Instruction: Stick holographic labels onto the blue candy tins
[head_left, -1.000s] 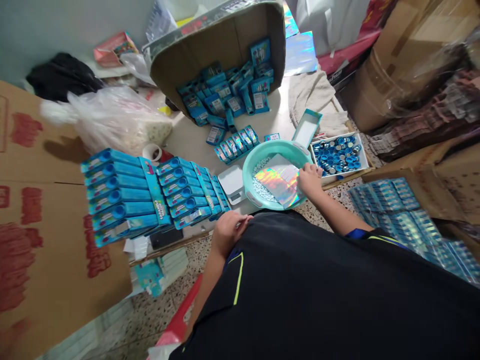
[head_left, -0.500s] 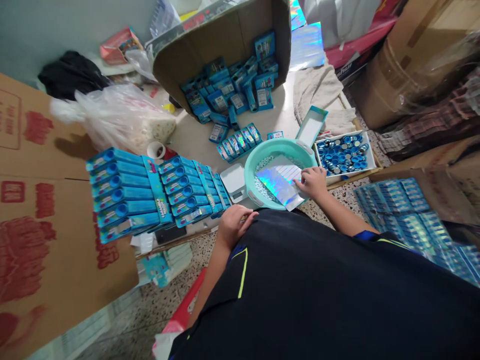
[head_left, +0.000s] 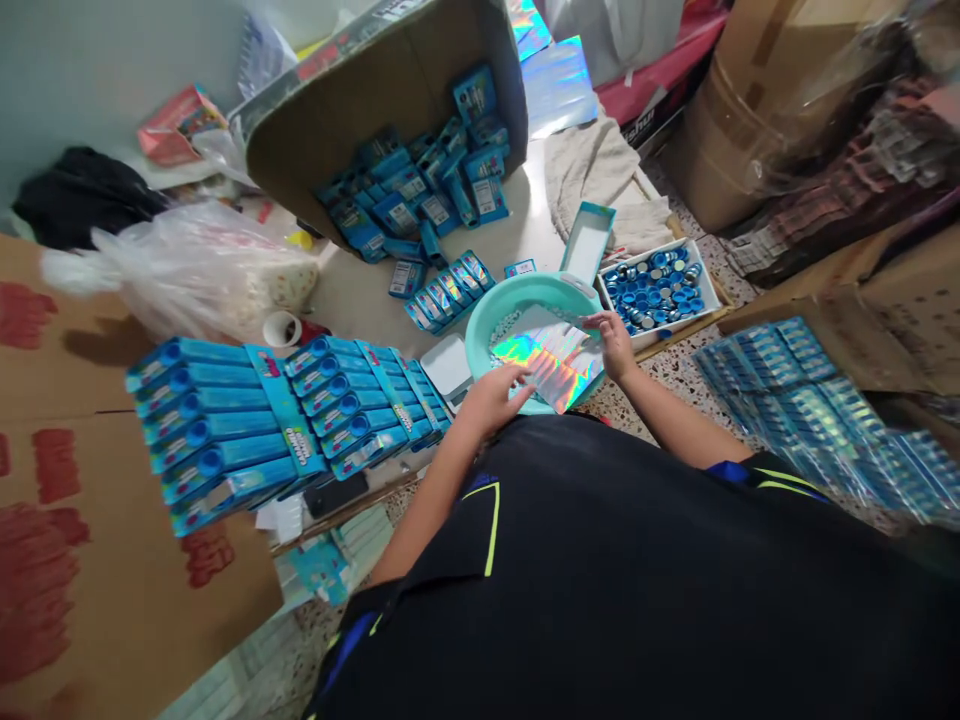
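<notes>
A shiny holographic sheet (head_left: 559,365) with pale strips lies over a turquoise basin (head_left: 480,325) of small whitish pellets. My right hand (head_left: 616,345) is at the sheet's right edge, fingertips drawn together; anything between them is too small to make out. Over the basin's near left rim, my left hand (head_left: 495,398) has its fingers apart and holds nothing, its fingertips close to the sheet. A white tray (head_left: 701,318) of blue and silver round caps sits right of the basin. Behind the basin leans a long blue-edged box piece (head_left: 589,243), white inside.
Stacked rows of blue packs (head_left: 217,425) stand at left by a white cup (head_left: 281,328). A tipped carton (head_left: 337,110) holds several blue packs behind the basin. Shiny packs (head_left: 457,290) lie before it. More bundled packs (head_left: 795,400) are low at right.
My left hand has moved from beside my shirt onto the basin's near rim, its fingers spreading. My right hand has shifted slightly up along the sheet's edge. The view has turned slightly.
</notes>
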